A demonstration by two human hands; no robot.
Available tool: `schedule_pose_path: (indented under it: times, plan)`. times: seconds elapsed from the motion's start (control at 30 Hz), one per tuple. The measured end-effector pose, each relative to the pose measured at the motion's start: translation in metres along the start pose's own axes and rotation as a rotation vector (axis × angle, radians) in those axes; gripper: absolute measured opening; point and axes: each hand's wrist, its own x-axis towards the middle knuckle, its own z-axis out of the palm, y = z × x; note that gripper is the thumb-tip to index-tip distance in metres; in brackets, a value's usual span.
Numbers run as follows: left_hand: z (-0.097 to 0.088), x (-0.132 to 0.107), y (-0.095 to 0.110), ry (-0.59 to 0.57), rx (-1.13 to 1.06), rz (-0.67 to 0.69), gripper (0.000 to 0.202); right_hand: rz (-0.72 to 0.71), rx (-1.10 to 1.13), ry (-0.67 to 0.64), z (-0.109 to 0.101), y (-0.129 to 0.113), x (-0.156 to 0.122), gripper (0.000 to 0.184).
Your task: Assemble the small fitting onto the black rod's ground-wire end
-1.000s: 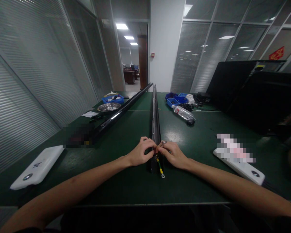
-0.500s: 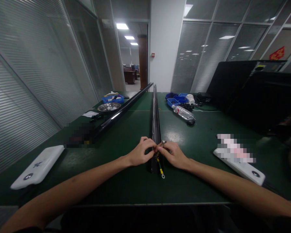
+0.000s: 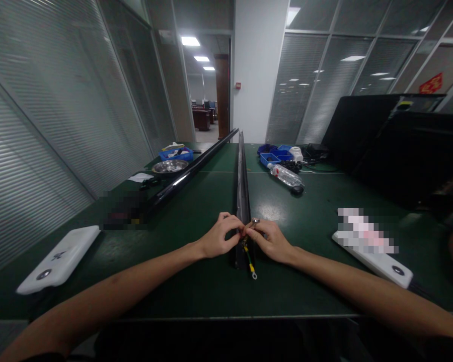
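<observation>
**Both grips pinched at rail's near end**

The near edge of the tabletop [image 3: 196,301] is bare green, w/ open room either side of the forearms. Just in from it, mid-width, lies the wire [image 3: 248,258]: short, green/yellow, running from the near end of the rail [image 3: 241,186] down to its lug [image 3: 254,276], which rests flat on the tabletop.

Left grip [image 3: 217,239]: thumb & forefinger pressed together at the wire's top end, on the rail; looks like it pinches the wire there, though it's too small to be sure. Right grip [image 3: 270,240]: fingertips pinching a small metal bit [image 3: 254,220], maybe a screw or nut, right against the left fingertips.

Handling, my read:
- Wire: soft, light, floppy. Best taken by the lug or close to its top end.
- Metal bit: tiny, smooth, prob. slippery. It needs a fingertip pinch and would roll if dropped.
- Rail: long, stiff, thin, awkward to shift. A nudge at the near end would swing the far end.

Room: a white cover [image 3: 58,259] sits by the left edge and another cover [image 3: 381,264] toward the right edge, both well apart from the hands. Farther out, a 2nd rail [image 3: 189,173] angles off left and a bottle [image 3: 285,175] lies right of the rail. Bins [image 3: 274,157] & a dish [image 3: 169,166] sit near the far edge. A black panel [image 3: 400,146] stands along the right side & closes off room there.
</observation>
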Motion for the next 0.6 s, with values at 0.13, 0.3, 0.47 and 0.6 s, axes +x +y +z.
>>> schedule_pose_path:
  times: [0.13, 0.3, 0.47, 0.6]
  plan:
    - [0.0011, -0.0001, -0.0010, 0.007, 0.009, 0.006, 0.011, 0.002, -0.004, -0.005, 0.0003, 0.0000, -0.0001, 0.029]
    - [-0.0004, 0.0001, 0.0014, 0.009, -0.007, 0.003, 0.010, -0.006, -0.016, -0.011, -0.0004, 0.0014, 0.0000, 0.031]
    - [-0.0018, 0.0005, 0.0033, 0.000, -0.027, 0.005, 0.011, -0.024, 0.016, -0.035, -0.0007, 0.0046, -0.0003, 0.032]
    - [-0.0017, 0.0003, 0.0026, 0.004, -0.018, 0.000, 0.011, -0.027, 0.013, -0.009, -0.0007, 0.0040, -0.0009, 0.031]
